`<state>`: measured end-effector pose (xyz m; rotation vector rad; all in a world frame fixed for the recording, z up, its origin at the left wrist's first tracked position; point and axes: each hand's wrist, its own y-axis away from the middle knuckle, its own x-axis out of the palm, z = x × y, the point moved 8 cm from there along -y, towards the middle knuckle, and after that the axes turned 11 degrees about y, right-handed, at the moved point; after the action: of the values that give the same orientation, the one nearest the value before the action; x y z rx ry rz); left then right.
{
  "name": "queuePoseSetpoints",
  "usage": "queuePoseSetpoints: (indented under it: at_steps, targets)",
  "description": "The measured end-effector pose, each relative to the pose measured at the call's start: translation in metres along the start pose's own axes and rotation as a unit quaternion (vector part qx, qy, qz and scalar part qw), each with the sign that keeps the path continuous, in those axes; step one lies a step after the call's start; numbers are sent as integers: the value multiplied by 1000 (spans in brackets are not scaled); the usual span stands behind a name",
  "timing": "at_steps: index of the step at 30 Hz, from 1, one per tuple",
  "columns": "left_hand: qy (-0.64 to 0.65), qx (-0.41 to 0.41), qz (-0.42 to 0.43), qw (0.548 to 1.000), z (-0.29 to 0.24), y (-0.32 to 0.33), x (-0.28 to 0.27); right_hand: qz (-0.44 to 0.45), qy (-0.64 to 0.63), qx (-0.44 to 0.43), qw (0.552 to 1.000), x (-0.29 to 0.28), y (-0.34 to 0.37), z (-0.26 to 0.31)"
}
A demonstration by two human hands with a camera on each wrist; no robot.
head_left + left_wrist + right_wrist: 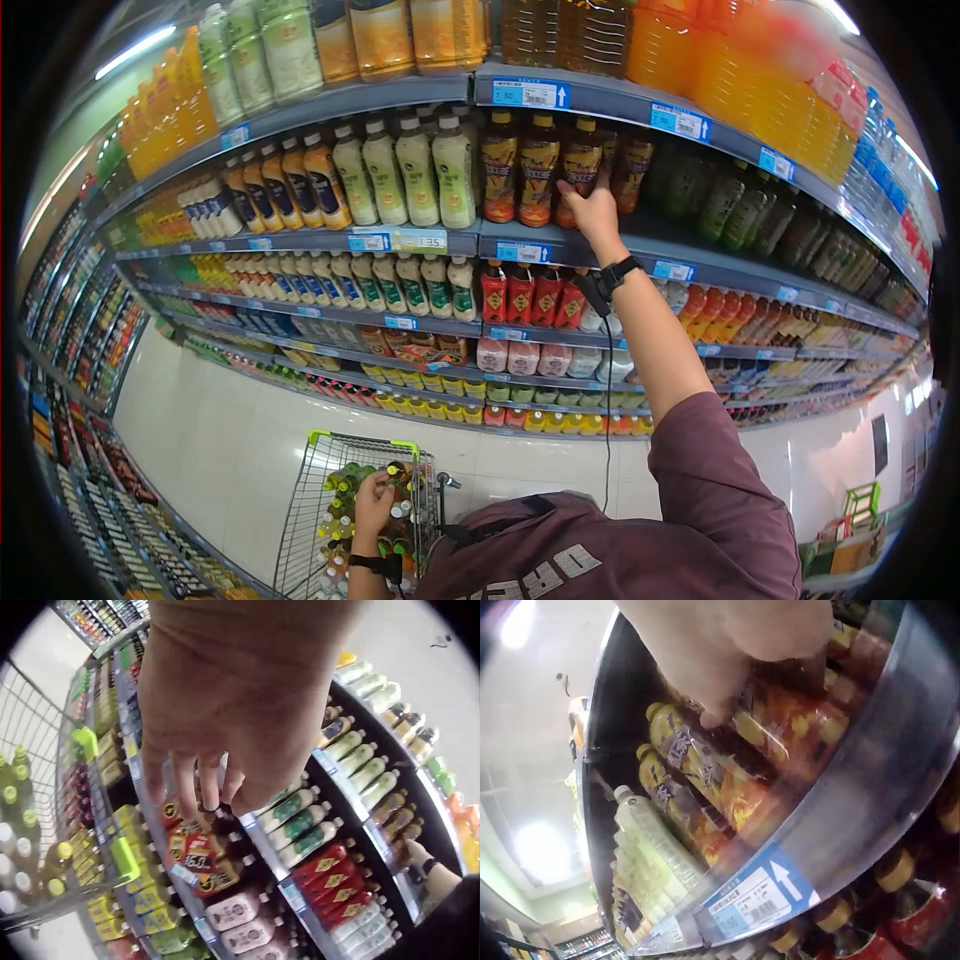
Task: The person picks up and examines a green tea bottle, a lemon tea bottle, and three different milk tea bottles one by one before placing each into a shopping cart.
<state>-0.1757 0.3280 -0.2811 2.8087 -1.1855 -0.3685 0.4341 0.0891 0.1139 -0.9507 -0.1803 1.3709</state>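
Note:
On the second shelf my right hand [592, 212] grips a yellow-capped iced tea bottle [580, 150], thumb on its left side and fingers round its right. That bottle stands in a row of similar yellow-labelled bottles [501, 170]. In the right wrist view my right hand [727, 645] covers the upper part of the gripped bottle [791, 720]. Down over the shopping cart [300, 500], my left hand [373, 503] hangs beside a dark bottle [398, 470]. The left wrist view shows this left hand [232, 712] with fingers loosely bent and nothing between them.
Green-capped and white-capped bottles [16, 825] fill much of the cart. Pale green bottles [455, 175] stand left of the tea, and dark green ones [720, 210] to the right. A shelf edge with price tags [525, 252] runs below the tea. Large orange bottles [665, 50] stand above.

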Motion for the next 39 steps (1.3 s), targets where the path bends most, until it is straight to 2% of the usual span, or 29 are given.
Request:
queuePoseSetpoints:
  at_steps: [1, 3, 5, 7, 9, 11, 12, 13, 15, 16, 17, 19, 20, 21, 23, 24, 25, 27, 28, 29, 30, 31, 32, 33, 34, 35, 37, 38, 39]
  targets:
    - [32, 16, 10, 999, -25, 0, 7, 16, 31, 7, 999, -5, 0, 2]
    - [-12, 39, -15, 999, -73, 3, 15, 2, -4, -17, 1000, -14, 8, 7]
    - [47, 79, -3, 996, -121, 7, 29, -27, 2, -90, 996, -30, 26, 14]
    - [57, 58, -12, 997, -172, 12, 48, -88, -2, -218, 972, -80, 70, 64]
    - [186, 99, 35, 977, -205, 14, 72, -61, -66, -247, 965, -97, 114, 73]
    - [233, 79, 79, 966, -245, 19, 101, 86, -217, -194, 953, -93, 173, 78]
    - [260, 122, 126, 949, -272, 18, 118, 269, -338, -167, 886, -86, 204, 88]
    - [285, 164, 170, 929, -296, 16, 134, 437, -445, -128, 771, -84, 240, 102]
    - [324, 184, 172, 912, -354, 23, 167, 548, -524, -14, 651, -80, 295, 115]
    - [378, 175, 211, 884, -366, 22, 185, 609, -556, 44, 563, -78, 321, 120]
    - [432, 171, 249, 850, -373, 21, 199, 643, -594, 148, 460, -75, 350, 120]
    - [574, 109, 343, 735, -361, 13, 216, 677, -615, 199, 350, -81, 377, 118]
    - [621, 126, 345, 692, -354, 10, 221, 682, -616, 202, 340, -82, 379, 114]
    - [622, 125, 337, 696, -354, 11, 220, 685, -588, 195, 384, -79, 377, 103]
    - [529, 150, 246, 798, -356, 9, 215, 668, -543, 219, 459, -71, 371, 76]
    - [500, 132, 145, 843, -361, 9, 213, 656, -516, 210, 509, -68, 365, 63]
    - [482, 123, 84, 863, -365, 10, 211, 643, -485, 199, 558, -65, 357, 52]
    - [458, 166, -15, 873, -366, 4, 196, 632, -503, 163, 567, -80, 339, 60]
    - [473, 173, -79, 860, -369, 8, 189, 557, -386, 20, 735, -94, 314, 67]
    - [471, 176, -87, 860, -366, 10, 190, 444, -246, -123, 852, -111, 296, 76]
    - [495, 168, -95, 847, -360, 10, 191, 427, -183, -153, 873, -108, 299, 72]
    - [514, 165, -106, 835, -355, 10, 189, 430, -197, -159, 867, -105, 304, 66]
    - [505, 177, -69, 842, -357, 12, 194, 451, -277, -122, 840, -100, 309, 58]
    - [553, 173, -59, 813, -364, 18, 200, 469, -354, -86, 804, -94, 312, 52]
    - [581, 165, -25, 797, -364, 18, 205, 645, -452, 188, 586, -84, 337, 43]
    - [609, 152, 11, 778, -363, 20, 208, 669, -560, 248, 422, -93, 341, 63]
    - [678, 149, 101, 712, -370, 37, 219, 699, -605, 293, 245, -103, 359, 74]
    - [653, 199, 96, 725, -367, 37, 212, 703, -606, 287, 238, -101, 360, 76]
    - [650, 204, 91, 726, -363, 36, 207, 716, -586, 303, 230, -99, 365, 76]
